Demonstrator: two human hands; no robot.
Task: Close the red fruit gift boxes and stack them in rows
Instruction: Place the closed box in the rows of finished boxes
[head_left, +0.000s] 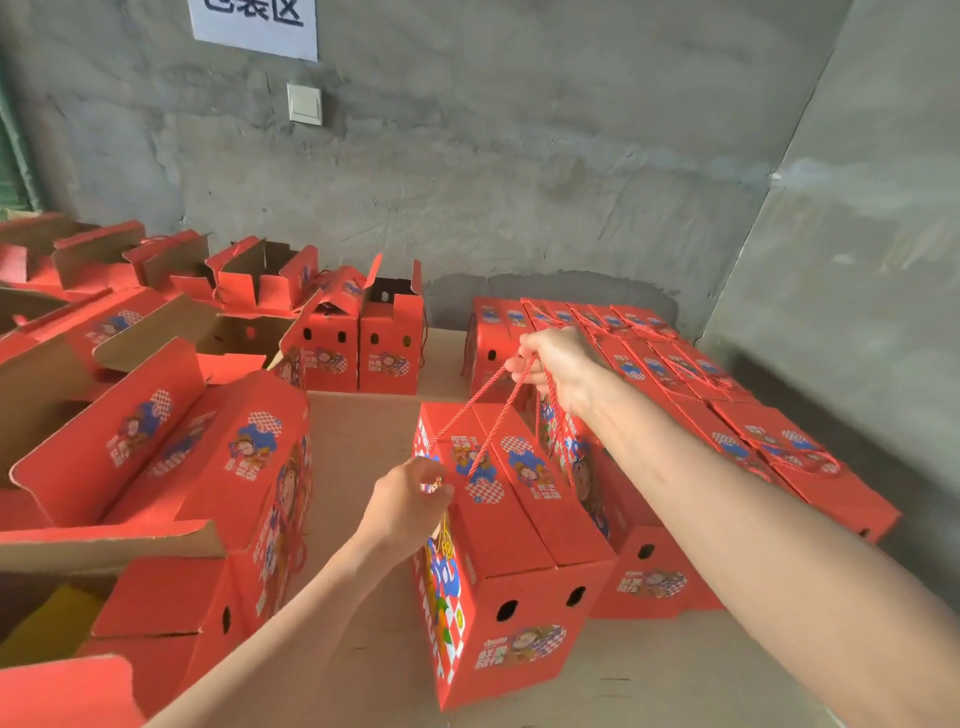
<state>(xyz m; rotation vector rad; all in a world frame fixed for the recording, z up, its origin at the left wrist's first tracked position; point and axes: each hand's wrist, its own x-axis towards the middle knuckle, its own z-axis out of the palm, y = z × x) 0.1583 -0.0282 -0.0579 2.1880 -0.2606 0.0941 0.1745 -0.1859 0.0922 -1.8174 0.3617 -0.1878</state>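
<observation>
A closed red fruit gift box (511, 551) stands in the middle of the floor sheet, its top flaps meeting. My right hand (558, 364) grips the box's red rope handles (485, 415) and holds them taut above the lid. My left hand (415, 501) pinches the box's upper left edge where the ropes come out. Right beside it lie rows of closed red boxes (727, 410), running back to the wall. To the left lie several open red boxes (171, 452) with flaps up.
A concrete wall (519, 182) closes the back and a second wall (872, 260) the right side. Cardboard sheeting (363, 431) covers the floor between the open and closed boxes. Two upright half-open boxes (363, 343) stand near the back wall. A yellow item (47, 623) shows at bottom left.
</observation>
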